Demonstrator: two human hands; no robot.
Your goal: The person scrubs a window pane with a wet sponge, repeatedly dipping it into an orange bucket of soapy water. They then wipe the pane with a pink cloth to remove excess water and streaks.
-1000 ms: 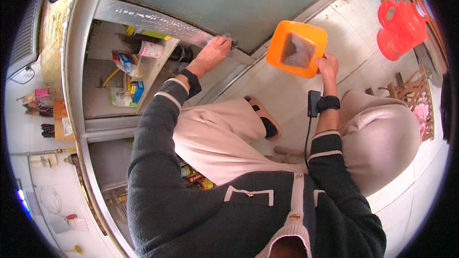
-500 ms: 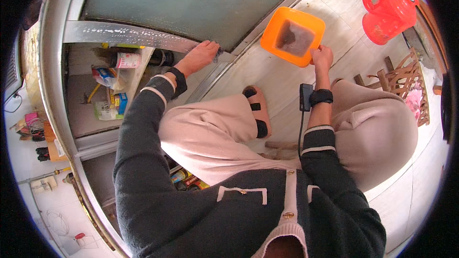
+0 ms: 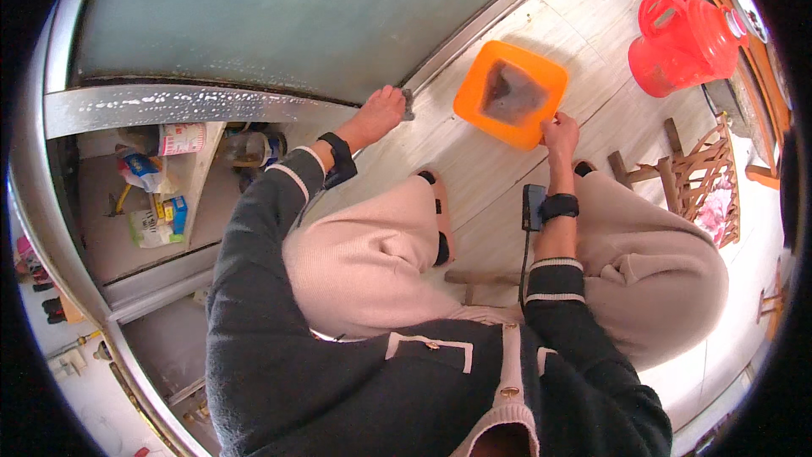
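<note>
The left hand (image 3: 381, 114) presses a small grey scrubbing pad (image 3: 408, 104), mostly hidden under its closed fingers, against the lower edge of a frosted glass door (image 3: 279, 17). The right hand (image 3: 560, 131) pinches the near rim of an orange square basin (image 3: 510, 93) holding murky water on the pale tiled floor (image 3: 482, 169). A red plastic jug (image 3: 681, 42) stands well apart, near a wooden stool (image 3: 702, 178) partly cut off.

Off to your upper right a red plastic watering can (image 3: 681, 42) stands on the pale plank floor (image 3: 507, 169). Right of you a wooden stool (image 3: 702, 178) holds a pink cloth (image 3: 715, 203). On your left, cabinet shelves (image 3: 152, 195) carry packets and bottles.
</note>
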